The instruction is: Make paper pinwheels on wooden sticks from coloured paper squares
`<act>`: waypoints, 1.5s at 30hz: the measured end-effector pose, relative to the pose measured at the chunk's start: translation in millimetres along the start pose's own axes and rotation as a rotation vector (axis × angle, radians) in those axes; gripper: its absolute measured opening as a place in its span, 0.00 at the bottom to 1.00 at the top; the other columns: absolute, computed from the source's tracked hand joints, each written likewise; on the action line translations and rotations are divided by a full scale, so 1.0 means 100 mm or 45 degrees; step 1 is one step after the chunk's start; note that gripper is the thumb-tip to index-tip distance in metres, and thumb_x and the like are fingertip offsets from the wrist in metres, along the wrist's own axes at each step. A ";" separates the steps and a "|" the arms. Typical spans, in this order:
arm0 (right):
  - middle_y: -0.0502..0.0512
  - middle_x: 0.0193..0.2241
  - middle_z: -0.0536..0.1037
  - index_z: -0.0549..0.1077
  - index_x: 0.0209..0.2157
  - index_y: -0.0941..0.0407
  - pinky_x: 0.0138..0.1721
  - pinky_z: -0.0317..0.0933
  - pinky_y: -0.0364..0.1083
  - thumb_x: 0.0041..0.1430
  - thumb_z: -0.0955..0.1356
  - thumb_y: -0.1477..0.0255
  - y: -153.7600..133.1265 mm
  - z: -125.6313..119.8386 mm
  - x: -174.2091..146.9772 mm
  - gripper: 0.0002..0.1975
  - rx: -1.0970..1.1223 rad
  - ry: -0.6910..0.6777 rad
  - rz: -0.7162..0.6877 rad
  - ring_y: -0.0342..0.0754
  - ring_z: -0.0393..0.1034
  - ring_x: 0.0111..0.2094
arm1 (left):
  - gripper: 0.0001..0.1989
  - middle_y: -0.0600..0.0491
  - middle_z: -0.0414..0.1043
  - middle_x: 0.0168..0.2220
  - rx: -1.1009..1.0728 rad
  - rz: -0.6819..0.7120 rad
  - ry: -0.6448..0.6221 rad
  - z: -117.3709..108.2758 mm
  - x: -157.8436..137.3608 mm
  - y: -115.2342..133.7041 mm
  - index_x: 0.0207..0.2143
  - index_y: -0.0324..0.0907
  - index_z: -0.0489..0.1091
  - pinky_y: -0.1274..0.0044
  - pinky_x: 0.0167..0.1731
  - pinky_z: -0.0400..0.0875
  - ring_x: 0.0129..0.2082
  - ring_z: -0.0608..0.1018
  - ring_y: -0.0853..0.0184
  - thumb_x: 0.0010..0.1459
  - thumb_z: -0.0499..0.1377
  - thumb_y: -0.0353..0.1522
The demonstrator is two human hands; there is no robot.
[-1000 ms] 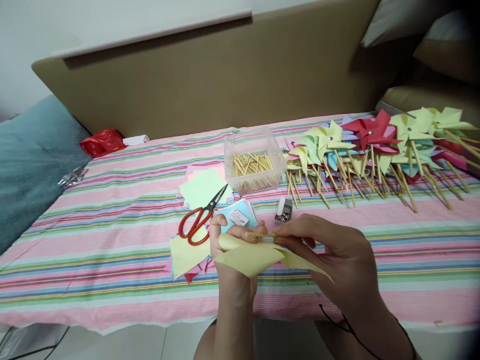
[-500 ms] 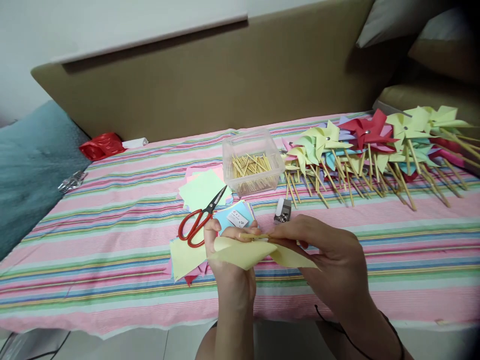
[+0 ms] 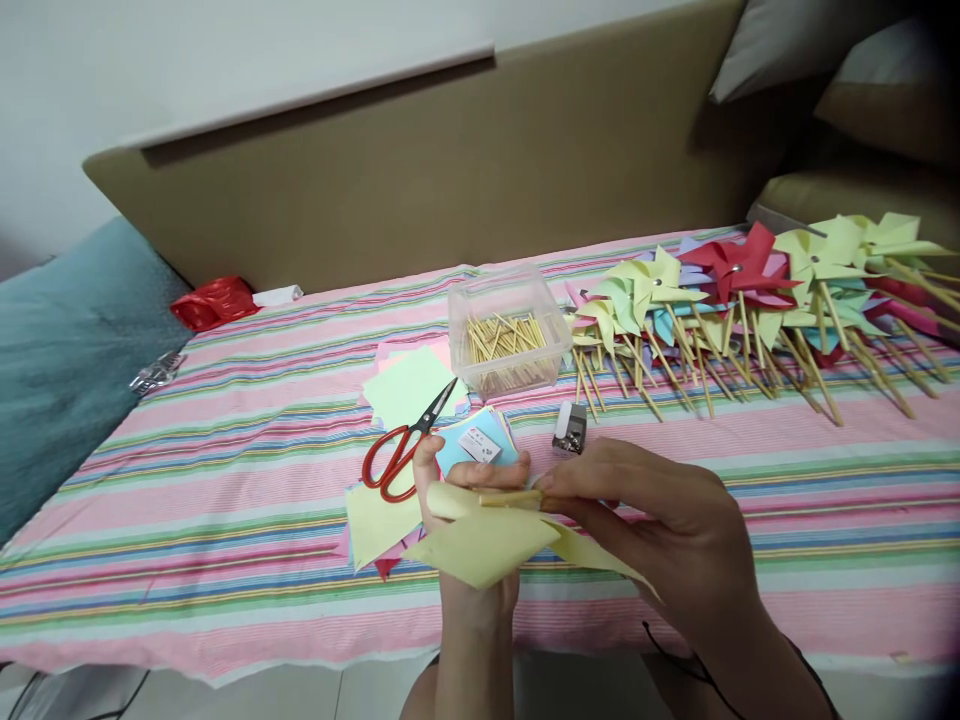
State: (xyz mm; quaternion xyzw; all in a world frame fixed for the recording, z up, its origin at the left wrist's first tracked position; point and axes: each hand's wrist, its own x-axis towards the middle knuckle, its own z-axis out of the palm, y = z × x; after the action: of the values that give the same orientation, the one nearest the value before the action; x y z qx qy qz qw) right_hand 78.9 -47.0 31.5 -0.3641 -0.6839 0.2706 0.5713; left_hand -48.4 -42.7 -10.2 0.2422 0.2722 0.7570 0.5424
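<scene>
"Down at the near edge of the cloth [image 3: 247, 610], what are the hands doing?"

"Right hand [image 3: 667, 510] first: thumb and fingertips pinched together on one end of a stick [image 3: 510, 498]."

"And the left hand [image 3: 480, 475]?"

"Palm side up, fingers bent behind a yellow paper [image 3: 484, 545], one digit standing apart at the side. The paper hides the palm, so I can't tell how firmly that hand is closed."

"Where do the stick and the paper sit, then?"

"Between the two hands, raised over the cloth. The stick lies sideways along the paper's far side, by the left fingers. One end of the paper curls over by the left hand; a pointed flap runs below the right."

"Just past them?"

"Left, a loose pile [image 3: 382, 520] with yellow on top, and scissors [image 3: 421, 424] whose red handles lie partly over it. Beyond the left fingers, a blue sheet [image 3: 454, 450] bearing a white card [image 3: 478, 445]. To the right, a small box [image 3: 570, 430] of metal bits."

"Farther off?"

"Pale green paper [image 3: 409, 385], then a clear tub [image 3: 472, 290] of sticks. Right of it, heaped pinwheels [image 3: 739, 275]."

"And behind?"

"A red bag [image 3: 214, 303] far left, then a brown panel [image 3: 450, 190]."
</scene>
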 end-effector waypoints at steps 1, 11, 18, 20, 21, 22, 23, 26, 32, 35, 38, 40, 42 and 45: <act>0.49 0.25 0.79 0.78 0.33 0.51 0.27 0.65 0.43 0.56 0.69 0.81 0.00 0.00 0.00 0.10 0.000 0.001 0.002 0.44 0.71 0.26 | 0.27 0.64 0.74 0.26 0.019 -0.003 -0.014 0.00 0.00 0.00 0.45 0.56 0.66 0.72 0.41 0.76 0.27 0.80 0.71 0.41 0.71 0.37; 0.48 0.25 0.80 0.79 0.30 0.54 0.26 0.64 0.40 0.52 0.71 0.82 0.03 0.05 -0.02 0.09 0.101 0.026 0.094 0.42 0.72 0.25 | 0.26 0.65 0.69 0.24 0.094 0.058 -0.041 0.03 0.00 0.03 0.45 0.58 0.65 0.72 0.43 0.74 0.24 0.78 0.74 0.44 0.70 0.34; 0.48 0.25 0.81 0.78 0.29 0.54 0.25 0.63 0.40 0.53 0.71 0.79 0.02 0.11 -0.02 0.05 0.001 0.059 0.177 0.42 0.71 0.24 | 0.26 0.66 0.69 0.23 0.080 0.047 0.021 0.02 0.06 0.03 0.41 0.54 0.66 0.78 0.40 0.74 0.22 0.77 0.76 0.40 0.72 0.31; 0.48 0.26 0.81 0.79 0.31 0.54 0.25 0.64 0.40 0.53 0.71 0.77 0.05 0.07 -0.02 0.05 -0.021 0.022 0.259 0.42 0.71 0.25 | 0.29 0.64 0.71 0.26 0.104 0.037 0.057 0.02 0.08 0.03 0.43 0.53 0.65 0.79 0.38 0.73 0.24 0.77 0.76 0.39 0.72 0.28; 0.49 0.28 0.81 0.79 0.32 0.54 0.26 0.65 0.40 0.52 0.70 0.77 0.09 0.04 -0.02 0.06 -0.027 -0.021 0.322 0.43 0.72 0.26 | 0.29 0.63 0.71 0.27 0.123 0.039 0.085 0.02 0.09 0.02 0.44 0.52 0.64 0.80 0.37 0.73 0.26 0.77 0.76 0.40 0.71 0.28; 0.49 0.28 0.81 0.78 0.33 0.53 0.27 0.66 0.40 0.52 0.71 0.75 0.13 0.00 -0.02 0.06 -0.030 -0.075 0.401 0.43 0.73 0.27 | 0.29 0.61 0.72 0.29 0.147 0.051 0.125 0.03 0.10 0.02 0.45 0.51 0.64 0.80 0.36 0.73 0.27 0.77 0.75 0.40 0.71 0.28; 0.49 0.29 0.81 0.78 0.34 0.53 0.30 0.67 0.40 0.52 0.71 0.74 0.17 -0.05 -0.02 0.06 -0.027 -0.135 0.488 0.44 0.74 0.29 | 0.29 0.60 0.72 0.30 0.179 0.069 0.176 0.03 0.12 0.01 0.45 0.50 0.64 0.80 0.35 0.72 0.29 0.78 0.73 0.40 0.71 0.28; 0.51 0.30 0.81 0.79 0.33 0.54 0.34 0.68 0.43 0.53 0.71 0.67 0.33 -0.16 -0.04 0.07 0.014 -0.317 0.729 0.47 0.76 0.32 | 0.29 0.56 0.72 0.33 0.281 0.123 0.339 0.04 0.17 -0.01 0.45 0.46 0.64 0.78 0.38 0.72 0.35 0.79 0.69 0.40 0.70 0.27; 0.52 0.25 0.80 0.78 0.28 0.57 0.30 0.68 0.44 0.53 0.70 0.63 0.47 -0.18 -0.09 0.10 0.196 -0.563 0.932 0.47 0.75 0.28 | 0.24 0.49 0.74 0.39 0.403 0.105 0.443 0.02 0.25 -0.05 0.41 0.42 0.62 0.75 0.41 0.72 0.41 0.79 0.64 0.43 0.69 0.30; 0.52 0.21 0.78 0.76 0.25 0.58 0.28 0.67 0.43 0.53 0.70 0.63 0.50 -0.15 -0.10 0.12 0.223 -0.554 0.940 0.45 0.73 0.25 | 0.25 0.48 0.74 0.40 0.423 0.052 0.375 0.04 0.26 -0.08 0.40 0.43 0.60 0.75 0.40 0.73 0.41 0.79 0.64 0.42 0.69 0.30; 0.52 0.20 0.77 0.75 0.23 0.58 0.26 0.64 0.42 0.52 0.71 0.62 0.54 -0.15 -0.10 0.14 0.187 -0.527 0.971 0.44 0.71 0.23 | 0.29 0.46 0.73 0.42 0.470 -0.002 0.290 0.07 0.25 -0.10 0.44 0.44 0.58 0.73 0.41 0.73 0.42 0.79 0.62 0.42 0.70 0.29; 0.52 0.19 0.77 0.75 0.22 0.58 0.25 0.64 0.42 0.51 0.71 0.61 0.56 -0.16 -0.10 0.14 0.186 -0.522 0.992 0.44 0.70 0.22 | 0.32 0.45 0.72 0.44 0.514 0.010 0.258 0.09 0.25 -0.11 0.47 0.44 0.58 0.71 0.44 0.72 0.43 0.78 0.61 0.41 0.70 0.28; 0.51 0.18 0.76 0.74 0.21 0.58 0.23 0.63 0.42 0.51 0.71 0.61 0.57 -0.17 -0.10 0.15 0.172 -0.525 1.010 0.43 0.69 0.20 | 0.34 0.45 0.72 0.44 0.539 0.045 0.260 0.11 0.24 -0.12 0.48 0.44 0.57 0.69 0.46 0.71 0.44 0.78 0.61 0.40 0.70 0.26; 0.51 0.17 0.76 0.74 0.20 0.58 0.24 0.63 0.42 0.52 0.71 0.61 0.60 -0.18 -0.11 0.16 0.145 -0.542 1.017 0.43 0.69 0.20 | 0.32 0.45 0.72 0.44 0.561 0.084 0.297 0.12 0.25 -0.12 0.46 0.43 0.57 0.70 0.44 0.72 0.43 0.79 0.61 0.41 0.69 0.26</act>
State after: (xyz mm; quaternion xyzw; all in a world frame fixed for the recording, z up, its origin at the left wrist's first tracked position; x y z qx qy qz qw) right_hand 108.6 -21.9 -18.4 -0.5037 -0.5761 0.5758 0.2879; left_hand -39.4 -13.5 -7.9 0.2746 0.4834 0.7194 0.4164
